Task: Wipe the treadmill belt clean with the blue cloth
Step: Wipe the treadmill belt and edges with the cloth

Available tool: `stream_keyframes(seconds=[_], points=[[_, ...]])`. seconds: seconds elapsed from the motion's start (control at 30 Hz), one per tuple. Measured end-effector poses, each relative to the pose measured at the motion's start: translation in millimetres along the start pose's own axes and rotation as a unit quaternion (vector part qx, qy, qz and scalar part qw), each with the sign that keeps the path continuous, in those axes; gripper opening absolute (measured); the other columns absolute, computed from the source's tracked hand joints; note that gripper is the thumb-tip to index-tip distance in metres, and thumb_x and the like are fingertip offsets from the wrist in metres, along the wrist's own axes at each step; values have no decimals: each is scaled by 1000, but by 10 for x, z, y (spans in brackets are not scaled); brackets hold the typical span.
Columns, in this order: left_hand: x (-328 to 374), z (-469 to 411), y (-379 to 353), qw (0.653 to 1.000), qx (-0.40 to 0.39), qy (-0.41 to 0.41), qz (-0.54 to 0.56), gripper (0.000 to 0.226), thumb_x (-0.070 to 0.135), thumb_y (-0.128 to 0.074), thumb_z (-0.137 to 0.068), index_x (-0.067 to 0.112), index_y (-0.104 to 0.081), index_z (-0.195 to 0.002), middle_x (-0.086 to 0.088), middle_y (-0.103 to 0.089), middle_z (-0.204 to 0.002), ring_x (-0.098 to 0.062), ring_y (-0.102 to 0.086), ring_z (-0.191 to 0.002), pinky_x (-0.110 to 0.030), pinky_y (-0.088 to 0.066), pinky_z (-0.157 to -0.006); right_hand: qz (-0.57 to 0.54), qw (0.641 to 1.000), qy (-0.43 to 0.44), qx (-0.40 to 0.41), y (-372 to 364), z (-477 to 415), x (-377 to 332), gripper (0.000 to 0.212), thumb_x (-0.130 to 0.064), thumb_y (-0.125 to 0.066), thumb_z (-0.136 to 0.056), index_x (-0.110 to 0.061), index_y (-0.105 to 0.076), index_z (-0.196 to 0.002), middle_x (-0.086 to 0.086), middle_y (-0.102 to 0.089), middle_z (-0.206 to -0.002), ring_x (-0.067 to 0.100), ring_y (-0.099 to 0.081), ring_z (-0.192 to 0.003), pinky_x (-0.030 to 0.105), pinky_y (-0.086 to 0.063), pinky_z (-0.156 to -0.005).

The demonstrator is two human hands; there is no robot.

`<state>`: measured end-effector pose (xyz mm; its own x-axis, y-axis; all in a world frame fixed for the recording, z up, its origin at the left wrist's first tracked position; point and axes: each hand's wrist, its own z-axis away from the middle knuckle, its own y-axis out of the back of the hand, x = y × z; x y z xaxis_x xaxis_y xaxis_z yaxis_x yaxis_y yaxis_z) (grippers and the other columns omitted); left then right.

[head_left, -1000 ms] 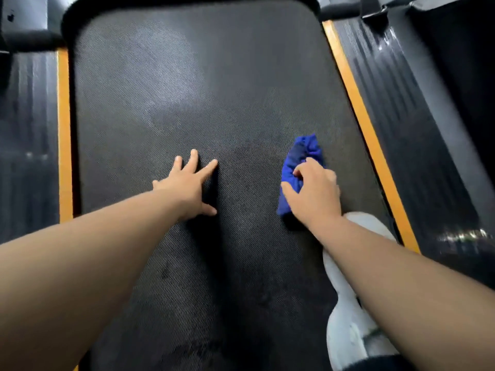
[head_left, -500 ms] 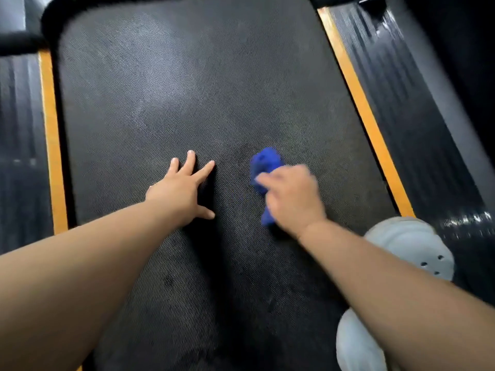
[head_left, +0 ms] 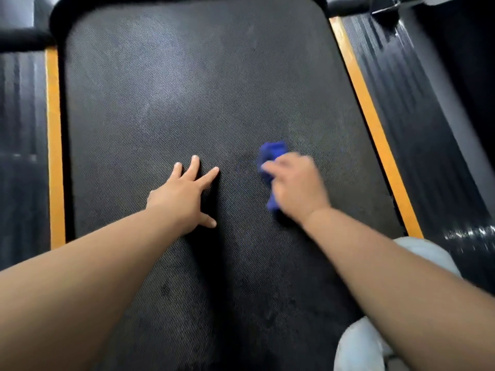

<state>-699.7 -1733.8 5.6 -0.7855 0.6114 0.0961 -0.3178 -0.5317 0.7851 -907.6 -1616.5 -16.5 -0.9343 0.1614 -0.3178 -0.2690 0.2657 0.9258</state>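
The black textured treadmill belt (head_left: pixel 187 89) fills most of the view. A bunched blue cloth (head_left: pixel 270 153) lies pressed on the belt right of centre, and my right hand (head_left: pixel 297 186) is shut on it, blurred by motion; only the cloth's far end and a strip under the palm show. My left hand (head_left: pixel 184 194) rests flat on the belt to the left of the cloth, fingers spread, holding nothing. A dark scuff sits on the belt near the bottom, under my arms.
Orange stripes edge the belt on the left (head_left: pixel 55 156) and right (head_left: pixel 375 129), with ribbed black side rails (head_left: pixel 417 116) beyond. A white shoe (head_left: pixel 428 253) stands on the right rail by my right forearm, and pale cloth at the lower right.
My right hand swept the cloth left from the belt's right side toward the centre, then back slightly to the right. The left hand stayed planted.
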Motion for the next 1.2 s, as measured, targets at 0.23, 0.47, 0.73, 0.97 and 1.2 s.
stream_keyframes(seconds=[0.23, 0.47, 0.73, 0.97, 1.2], points=[[231, -241, 429, 992, 108, -24, -55, 118, 69, -73, -58, 37, -5, -149, -2, 0, -159, -29, -9, -145, -59, -21, -111, -11, 998, -67, -3, -16, 94, -286, 25, -19, -42, -73, -12, -65, -80, 9, -60, -86, 31, -57, -75, 37, -43, -68], [342, -365, 282, 1000, -2, -11, -24, 130, 60, -80, -57, 37, 9, -148, 4, 23, -156, -30, 14, -144, -64, -16, -108, 50, 997, -52, -30, 137, -214, 538, 31, -17, -41, -73, -9, -68, -88, 13, -65, -92, 38, -61, -78, 44, -49, -73], [336, -396, 271, 1000, -2, -17, -9, 130, 58, -81, -55, 38, 8, -148, 5, 25, -155, -31, 15, -144, -66, -17, -106, 4, 992, 72, -100, 20, 2, -197, 32, -22, -37, -72, -13, -67, -79, 5, -66, -84, 27, -61, -72, 35, -48, -65], [312, -435, 255, 1000, -2, -20, -7, 130, 57, -81, -55, 39, 8, -148, 6, 24, -155, -31, 16, -144, -68, -18, -105, 88, 970, -210, -87, 395, -588, 1012, 47, -22, -36, -72, -13, -66, -106, 10, -61, -117, 38, -55, -105, 40, -45, -87], [356, -389, 311, 1000, -11, -16, -15, 129, 57, -81, -57, 37, 8, -148, 5, 24, -155, -31, 16, -143, -67, -21, -105, -2, 991, 17, -132, -66, -76, -334, 32, -13, -45, -69, -13, -67, -91, 6, -66, -101, 31, -60, -74, 35, -47, -71]])
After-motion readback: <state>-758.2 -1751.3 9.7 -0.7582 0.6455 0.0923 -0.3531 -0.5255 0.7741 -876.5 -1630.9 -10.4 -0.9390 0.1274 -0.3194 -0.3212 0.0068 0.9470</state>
